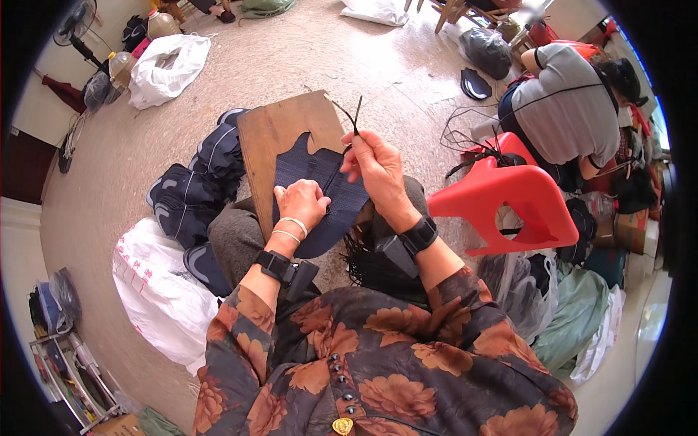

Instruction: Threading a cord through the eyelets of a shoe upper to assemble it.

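A wooden board [265, 138] lies across my lap with a dark navy mesh fabric piece [313, 166] on top, its upper edge cut into a notch. My left hand [302, 205] is closed, its curled fingers pressed down on the fabric. Above the fabric's right side, my right hand [376, 168] pinches a thin black cord [357, 116], whose ends stick up past the fingertips. Whether the cord runs into the fabric is hidden by the fingers. A bunch of black cords [367, 265] hangs below the board, between my knees.
Stacked dark padded pieces [193, 196] and a white sack [156, 280] lie at my left. A red plastic stool [509, 196] with black cords on it stands at my right. Beyond it a person in a grey shirt [563, 109] bends over. Plastic bags [578, 309] lie at the lower right.
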`<state>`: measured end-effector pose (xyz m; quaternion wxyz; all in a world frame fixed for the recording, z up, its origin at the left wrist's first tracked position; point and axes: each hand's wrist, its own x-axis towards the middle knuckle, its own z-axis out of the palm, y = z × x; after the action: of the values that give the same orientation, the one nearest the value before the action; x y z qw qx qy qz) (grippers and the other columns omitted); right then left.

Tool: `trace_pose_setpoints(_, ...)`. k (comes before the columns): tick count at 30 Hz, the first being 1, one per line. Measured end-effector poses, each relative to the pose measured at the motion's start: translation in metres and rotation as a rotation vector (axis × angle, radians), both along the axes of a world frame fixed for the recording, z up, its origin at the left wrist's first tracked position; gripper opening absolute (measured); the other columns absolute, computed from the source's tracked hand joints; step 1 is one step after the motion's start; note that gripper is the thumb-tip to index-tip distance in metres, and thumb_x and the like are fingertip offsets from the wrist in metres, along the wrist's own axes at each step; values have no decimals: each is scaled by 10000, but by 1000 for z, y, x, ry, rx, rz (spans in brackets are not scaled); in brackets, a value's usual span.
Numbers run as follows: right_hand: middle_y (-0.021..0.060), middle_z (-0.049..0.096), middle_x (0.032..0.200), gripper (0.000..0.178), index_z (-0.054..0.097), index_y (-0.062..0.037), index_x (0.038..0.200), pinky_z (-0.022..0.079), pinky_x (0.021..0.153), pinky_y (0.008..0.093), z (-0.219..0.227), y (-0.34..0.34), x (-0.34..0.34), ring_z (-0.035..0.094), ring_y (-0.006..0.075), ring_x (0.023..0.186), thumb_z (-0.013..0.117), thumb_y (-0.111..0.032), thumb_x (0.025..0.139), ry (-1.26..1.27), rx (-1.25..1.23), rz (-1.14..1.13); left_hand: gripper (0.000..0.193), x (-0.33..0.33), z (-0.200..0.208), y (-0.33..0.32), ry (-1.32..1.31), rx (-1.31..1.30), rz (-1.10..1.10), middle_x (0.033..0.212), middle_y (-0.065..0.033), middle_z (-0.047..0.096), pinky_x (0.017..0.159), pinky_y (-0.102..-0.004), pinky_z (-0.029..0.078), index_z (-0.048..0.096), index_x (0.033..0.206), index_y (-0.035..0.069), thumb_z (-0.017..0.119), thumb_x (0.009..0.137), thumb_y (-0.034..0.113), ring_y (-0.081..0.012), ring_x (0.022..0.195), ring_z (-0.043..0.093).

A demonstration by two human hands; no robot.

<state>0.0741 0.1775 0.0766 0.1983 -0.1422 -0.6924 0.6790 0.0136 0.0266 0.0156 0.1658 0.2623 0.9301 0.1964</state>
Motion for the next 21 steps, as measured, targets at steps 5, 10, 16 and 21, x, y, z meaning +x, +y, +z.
trace_pose_setpoints(5,-8,574,739,215,618,-49,978,472,552,220,-30,-12,-1,562,56,628,487,-199,1060,4,-200,-3,190,-4,-15,-9,81,140,-30,743,-75,697,739,-406,443,673,749,83,732,801,255,-264,762,683)
trace_pose_setpoints(10,1,574,755,221,597,-35,953,488,631,246,-88,-28,15,552,78,690,481,-191,1058,-148,-203,-1,161,-8,-12,-11,-48,307,-39,742,-111,687,729,-424,476,656,810,77,711,808,229,-306,757,689)
trace_pose_setpoints(16,3,568,748,215,591,-35,950,487,630,245,-95,-31,19,542,75,680,468,-170,1065,-108,-76,-42,153,-9,-18,-14,-77,369,16,729,-122,664,721,-416,483,604,766,47,693,806,164,-322,729,673)
trace_pose_setpoints(21,-2,562,745,212,598,-38,953,486,620,242,-96,-28,19,541,76,667,474,-171,1062,-122,-113,-25,144,-8,-23,-17,-27,431,-18,743,-121,606,742,-403,512,614,840,46,716,793,137,-317,734,646)
